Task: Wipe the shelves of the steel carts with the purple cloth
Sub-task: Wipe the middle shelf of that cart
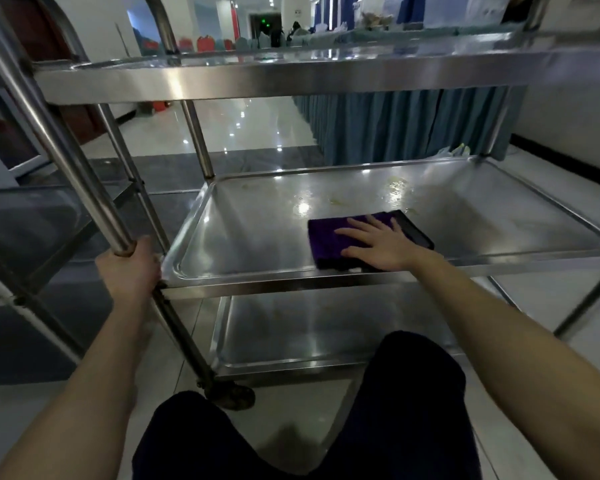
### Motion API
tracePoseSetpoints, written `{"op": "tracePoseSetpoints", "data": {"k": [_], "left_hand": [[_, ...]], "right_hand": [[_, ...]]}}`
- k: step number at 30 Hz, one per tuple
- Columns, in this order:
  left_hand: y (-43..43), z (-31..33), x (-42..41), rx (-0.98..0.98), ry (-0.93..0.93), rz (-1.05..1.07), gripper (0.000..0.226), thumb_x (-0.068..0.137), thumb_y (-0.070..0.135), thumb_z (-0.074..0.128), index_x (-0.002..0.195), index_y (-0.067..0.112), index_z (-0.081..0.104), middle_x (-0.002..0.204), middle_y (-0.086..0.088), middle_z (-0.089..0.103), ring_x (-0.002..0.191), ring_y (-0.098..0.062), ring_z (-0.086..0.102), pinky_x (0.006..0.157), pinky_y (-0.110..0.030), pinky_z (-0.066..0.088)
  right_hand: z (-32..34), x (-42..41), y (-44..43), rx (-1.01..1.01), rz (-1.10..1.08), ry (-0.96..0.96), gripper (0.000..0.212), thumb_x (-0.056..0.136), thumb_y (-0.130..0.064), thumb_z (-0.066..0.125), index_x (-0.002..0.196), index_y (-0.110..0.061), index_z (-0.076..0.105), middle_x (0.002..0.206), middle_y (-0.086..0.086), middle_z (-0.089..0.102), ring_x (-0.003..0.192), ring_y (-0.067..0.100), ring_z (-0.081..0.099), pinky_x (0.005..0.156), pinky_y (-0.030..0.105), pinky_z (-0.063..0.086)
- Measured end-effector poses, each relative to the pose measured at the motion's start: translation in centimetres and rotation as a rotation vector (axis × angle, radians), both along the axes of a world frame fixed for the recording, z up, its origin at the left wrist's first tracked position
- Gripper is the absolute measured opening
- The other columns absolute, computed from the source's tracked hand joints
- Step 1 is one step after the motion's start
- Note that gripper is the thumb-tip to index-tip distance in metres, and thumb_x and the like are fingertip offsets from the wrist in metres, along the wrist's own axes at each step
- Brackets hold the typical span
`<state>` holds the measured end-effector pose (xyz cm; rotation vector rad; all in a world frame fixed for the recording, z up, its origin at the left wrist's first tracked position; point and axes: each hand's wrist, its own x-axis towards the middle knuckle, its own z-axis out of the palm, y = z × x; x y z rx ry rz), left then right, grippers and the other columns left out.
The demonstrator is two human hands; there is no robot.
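Pressing flat, right hand (383,245) covers purple cloth (326,242) on middle shelf (250,230).

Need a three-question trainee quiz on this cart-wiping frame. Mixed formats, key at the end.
1. The right hand presses the purple cloth flat on which shelf? A top, B middle, C bottom.
2. True or false: the left hand grips a steel post of the cart.
3. Where on that shelf do the yellowish smears show?
Key: 1 B, the middle shelf. 2 true. 3 on the far side, beyond the cloth.
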<state>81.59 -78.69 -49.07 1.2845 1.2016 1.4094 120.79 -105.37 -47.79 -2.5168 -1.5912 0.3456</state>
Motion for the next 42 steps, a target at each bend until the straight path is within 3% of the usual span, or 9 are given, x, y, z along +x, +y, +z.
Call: {"op": "tracePoseSetpoints", "data": {"k": [5,12,21,24,28,32,36,42], "left_hand": [[-0.3,-0.2,0.6,0.025,-0.027,-0.001,0.033,0.077,0.035,0.068,0.053,0.015,0.058,0.048,0.004,0.057,0.045,-0.015,0.056,0.058,-0.037,0.048],[-0.1,-0.4,1.1,0.074,-0.073,-0.011,0.038,0.080,0.029,0.067,0.046,0.020,0.052,0.046,0.004,0.049,0.045,-0.016,0.049,0.053,-0.033,0.041],[0.2,-0.1,0.6,0.082,-0.010,-0.016,0.033,0.077,0.035,0.066,0.046,0.025,0.061,0.048,0.000,0.052,0.047,-0.017,0.055,0.048,-0.031,0.044],[0.2,-0.3,0.5,0.061,-0.019,-0.020,0.030,0.076,0.038,0.066,0.047,0.027,0.063,0.046,0.002,0.053,0.042,-0.017,0.053,0.044,-0.030,0.042],[0.5,-0.4,0.3,0.029,-0.015,-0.010,0.030,0.075,0.038,0.067,0.049,0.023,0.063,0.049,-0.002,0.053,0.047,-0.019,0.054,0.050,-0.034,0.045],[0.9,-0.5,0.2,0.017,0.024,0.009,0.032,0.075,0.037,0.068,0.050,0.019,0.060,0.058,-0.011,0.051,0.058,-0.020,0.054,0.056,-0.041,0.044],[0.9,-0.6,0.4,0.011,0.025,0.025,0.031,0.075,0.040,0.067,0.052,0.020,0.062,0.056,-0.007,0.054,0.056,-0.018,0.055,0.055,-0.040,0.045],[0.5,-0.7,0.8,0.023,0.018,0.024,0.029,0.076,0.040,0.067,0.052,0.023,0.064,0.053,-0.003,0.055,0.052,-0.018,0.056,0.054,-0.038,0.047]], "right_hand": [[-0.4,5.7,-3.5,-0.025,-0.301,-0.029,0.084,0.087,-0.092,0.019,0.165,-0.060,0.018,0.182,-0.016,0.003,0.168,0.028,-0.007,0.123,0.076,-0.015],[-0.3,2.1,2.3,-0.093,-0.438,-0.030,0.083,0.096,-0.090,0.019,0.170,-0.054,0.008,0.182,0.002,-0.011,0.165,0.044,-0.016,0.116,0.086,-0.013],[-0.1,-19.8,18.4,-0.091,0.094,-0.082,0.083,0.097,-0.088,0.020,0.171,-0.051,0.006,0.182,0.006,-0.014,0.161,0.050,-0.022,0.109,0.089,-0.020],[-0.7,-21.0,17.7,-0.063,0.233,-0.060,0.078,0.097,-0.087,0.018,0.169,-0.057,0.008,0.183,-0.001,-0.009,0.164,0.043,-0.020,0.112,0.084,-0.025],[-0.6,-16.2,13.8,-0.032,0.297,0.015,0.070,0.098,-0.084,0.022,0.165,-0.063,0.015,0.182,-0.015,-0.002,0.167,0.027,-0.014,0.120,0.075,-0.022],[-0.4,-7.5,6.9,-0.027,0.167,0.008,0.082,0.085,-0.094,0.018,0.162,-0.066,0.017,0.180,-0.022,0.001,0.168,0.018,-0.008,0.125,0.071,-0.017],[-0.6,1.2,-0.5,-0.020,-0.141,-0.010,0.073,0.096,-0.088,0.023,0.164,-0.064,0.018,0.180,-0.020,0.003,0.168,0.020,-0.005,0.126,0.073,-0.011],[-0.8,-1.9,3.0,-0.046,-0.388,-0.053,0.081,0.096,-0.088,0.017,0.170,-0.053,0.011,0.183,-0.002,-0.006,0.166,0.041,-0.014,0.116,0.085,-0.014]]}}
